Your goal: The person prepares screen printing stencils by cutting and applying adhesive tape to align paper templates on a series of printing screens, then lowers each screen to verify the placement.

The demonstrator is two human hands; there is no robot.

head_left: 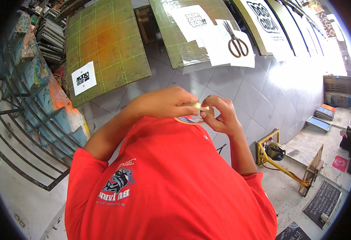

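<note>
A person in a red short-sleeved T-shirt [175,172] holds a pale, ring-shaped roll of tape [188,120] in front of the shirt, between two bare hands. The left hand [169,101] closes over the roll's far side, fingers together and thumb alongside; the right hand [222,115] curls in, thumb and forefinger narrowed to a pinch. The roll sits at the fingertips, its lower rim showing just below the thumbs, a two-sided grip that seems meant to steady it. Whether it touches the shirt cannot be told.

Beyond the hands, an olive-green board with an orange patch [103,44] carries a white sheet printed in black [84,78] at its near left corner. At the near right corner of a film-covered olive board [169,36], dark-handled metal scissors [237,45] lie across loose white paper sheets [219,56], perhaps weighing them down.
</note>
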